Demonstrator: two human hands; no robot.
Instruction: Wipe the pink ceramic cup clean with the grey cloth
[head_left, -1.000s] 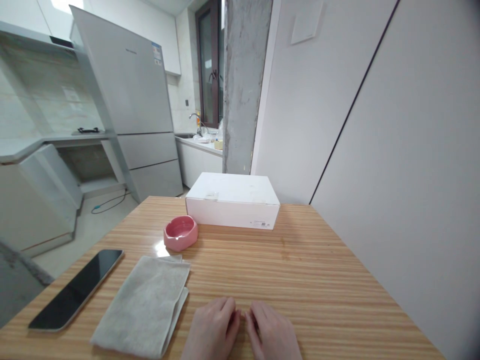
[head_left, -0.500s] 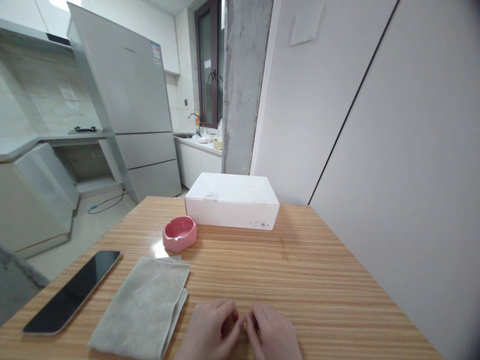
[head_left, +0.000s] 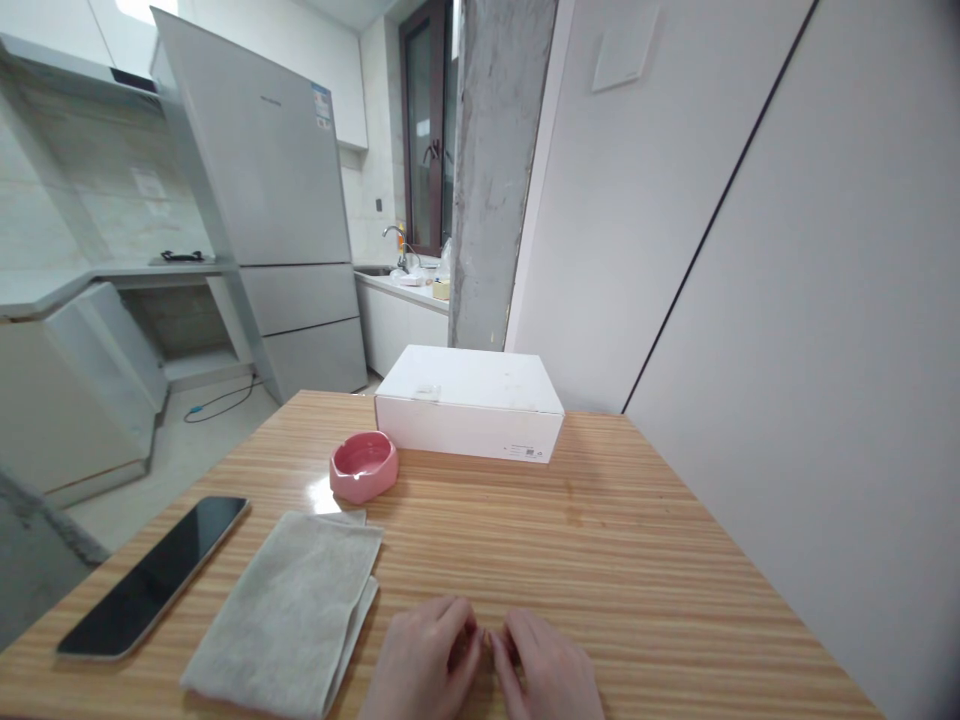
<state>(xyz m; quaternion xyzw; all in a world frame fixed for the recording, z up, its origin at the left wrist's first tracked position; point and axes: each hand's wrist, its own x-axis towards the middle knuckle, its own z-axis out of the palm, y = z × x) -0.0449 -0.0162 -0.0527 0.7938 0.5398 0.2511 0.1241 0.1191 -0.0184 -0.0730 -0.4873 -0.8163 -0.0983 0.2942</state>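
Note:
At the near edge of the table, my left hand (head_left: 429, 652) and my right hand (head_left: 546, 662) rest side by side on the wood. Their fingers are curled inward and the fingertips of both hands almost meet. I see nothing held in either one, though the palms are hidden. Left of my left hand lies a folded grey cloth (head_left: 289, 610), the thing closest to it. Further left is a phone (head_left: 157, 580) with its dark screen up. Beyond the cloth stands a pink ashtray (head_left: 364, 468) with a faceted rim.
A closed white box (head_left: 469, 430) sits at the far side of the wooden table (head_left: 637, 570), just behind the ashtray. A white wall panel (head_left: 810, 330) runs along the right. A fridge (head_left: 262, 180) and a sink counter (head_left: 405, 310) stand in the background.
The view has shifted slightly, so the things on the table appear a little further right. My hands keep the same curled pose, and no object has been moved.

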